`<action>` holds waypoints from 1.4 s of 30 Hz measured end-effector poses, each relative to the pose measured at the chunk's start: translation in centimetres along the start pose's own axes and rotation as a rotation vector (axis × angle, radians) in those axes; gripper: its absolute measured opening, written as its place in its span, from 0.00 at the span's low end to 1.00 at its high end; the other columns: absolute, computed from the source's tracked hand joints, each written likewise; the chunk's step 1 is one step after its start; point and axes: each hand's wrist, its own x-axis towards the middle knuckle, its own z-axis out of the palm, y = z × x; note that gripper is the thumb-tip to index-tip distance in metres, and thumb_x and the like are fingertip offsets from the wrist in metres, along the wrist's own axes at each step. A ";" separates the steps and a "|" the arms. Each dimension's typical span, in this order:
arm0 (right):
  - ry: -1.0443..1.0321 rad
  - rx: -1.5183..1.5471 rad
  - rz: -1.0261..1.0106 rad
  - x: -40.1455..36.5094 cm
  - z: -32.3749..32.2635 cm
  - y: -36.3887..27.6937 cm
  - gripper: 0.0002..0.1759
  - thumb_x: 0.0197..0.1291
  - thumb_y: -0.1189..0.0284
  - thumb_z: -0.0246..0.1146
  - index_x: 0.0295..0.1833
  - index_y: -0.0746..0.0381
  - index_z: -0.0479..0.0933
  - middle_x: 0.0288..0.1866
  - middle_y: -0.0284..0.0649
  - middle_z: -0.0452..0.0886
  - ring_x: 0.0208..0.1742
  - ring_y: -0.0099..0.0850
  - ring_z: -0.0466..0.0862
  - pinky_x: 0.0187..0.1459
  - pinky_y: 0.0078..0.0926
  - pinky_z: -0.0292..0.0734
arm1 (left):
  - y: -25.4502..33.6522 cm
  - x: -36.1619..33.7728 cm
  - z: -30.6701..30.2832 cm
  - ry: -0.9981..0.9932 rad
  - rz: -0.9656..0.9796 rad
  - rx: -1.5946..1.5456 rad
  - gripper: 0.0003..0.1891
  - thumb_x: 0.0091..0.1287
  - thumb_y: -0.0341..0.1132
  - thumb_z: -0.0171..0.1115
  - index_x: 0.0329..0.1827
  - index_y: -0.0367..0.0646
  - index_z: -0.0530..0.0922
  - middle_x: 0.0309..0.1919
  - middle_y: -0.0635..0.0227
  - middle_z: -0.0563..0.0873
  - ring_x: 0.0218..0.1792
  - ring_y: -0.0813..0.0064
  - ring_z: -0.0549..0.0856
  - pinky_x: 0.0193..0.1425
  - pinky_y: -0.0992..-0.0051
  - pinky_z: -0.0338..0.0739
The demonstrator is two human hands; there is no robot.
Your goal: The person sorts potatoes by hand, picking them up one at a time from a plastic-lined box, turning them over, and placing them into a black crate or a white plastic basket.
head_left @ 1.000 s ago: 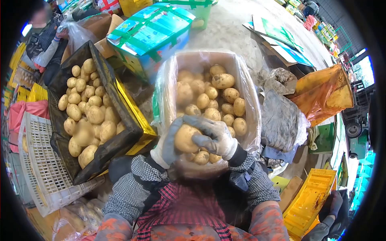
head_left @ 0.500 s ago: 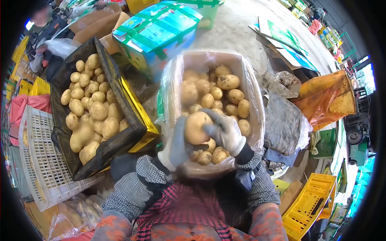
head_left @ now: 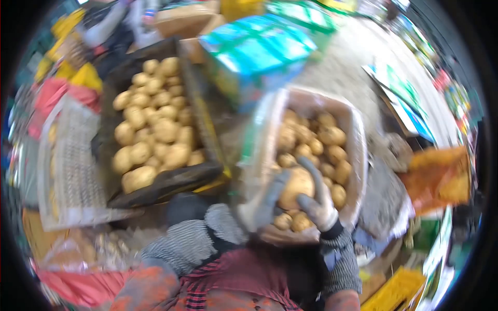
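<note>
A large potato [head_left: 298,188] is held between my two gloved hands above a plastic-lined box [head_left: 358,135]. My left hand [head_left: 265,201] grips its left side, fingers pointing up. My right hand [head_left: 319,203] has thumb and fingers curled round its right side. Several potatoes [head_left: 332,136] lie in the box behind and below the hands. To the left, a black-lined crate [head_left: 199,116] with a yellow side holds a heap of smaller and larger potatoes [head_left: 155,119]. The picture is smeared by motion.
Beyond the box stands a blue carton [head_left: 259,46] with green tape. A white plastic basket [head_left: 72,166] leans at the left. On the right lie a grey bag [head_left: 384,199], an orange bin [head_left: 438,179] and a yellow crate [head_left: 397,290]. Another person [head_left: 111,28] is at the upper left.
The view has swung left, so the crate, box and hands appear further right. The potato stays between my hands, and my right hand's fingers have spread further round it.
</note>
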 end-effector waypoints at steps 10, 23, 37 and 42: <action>0.391 -0.191 -0.113 2.2 -4.0 3.6 0.21 0.79 0.68 0.54 0.70 0.67 0.72 0.59 0.39 0.81 0.56 0.26 0.80 0.61 0.26 0.76 | 11.4 -5.3 1.0 -0.135 0.253 0.306 0.28 0.73 0.40 0.64 0.73 0.40 0.67 0.64 0.61 0.77 0.66 0.68 0.76 0.70 0.66 0.72; 0.486 -0.265 -0.124 2.0 -3.0 0.8 0.17 0.74 0.76 0.58 0.64 0.69 0.77 0.57 0.41 0.82 0.56 0.28 0.81 0.59 0.25 0.76 | 22.7 -2.5 -16.9 0.418 0.046 1.568 0.32 0.65 0.46 0.71 0.68 0.43 0.70 0.60 0.54 0.78 0.64 0.62 0.77 0.68 0.65 0.72; 0.643 -0.256 -0.145 0.1 -12.6 0.3 0.19 0.76 0.68 0.58 0.66 0.67 0.76 0.56 0.40 0.84 0.50 0.25 0.83 0.56 0.26 0.78 | 21.0 1.6 -18.7 0.169 0.110 2.216 0.44 0.53 0.40 0.75 0.73 0.36 0.64 0.70 0.42 0.70 0.71 0.42 0.69 0.75 0.56 0.66; 0.648 -0.531 -0.021 -0.3 -15.4 2.9 0.22 0.72 0.68 0.62 0.66 0.67 0.75 0.53 0.36 0.83 0.47 0.20 0.79 0.51 0.20 0.76 | 21.2 1.3 -18.5 0.216 0.080 2.130 0.45 0.52 0.40 0.74 0.73 0.33 0.64 0.70 0.41 0.70 0.70 0.41 0.69 0.75 0.56 0.66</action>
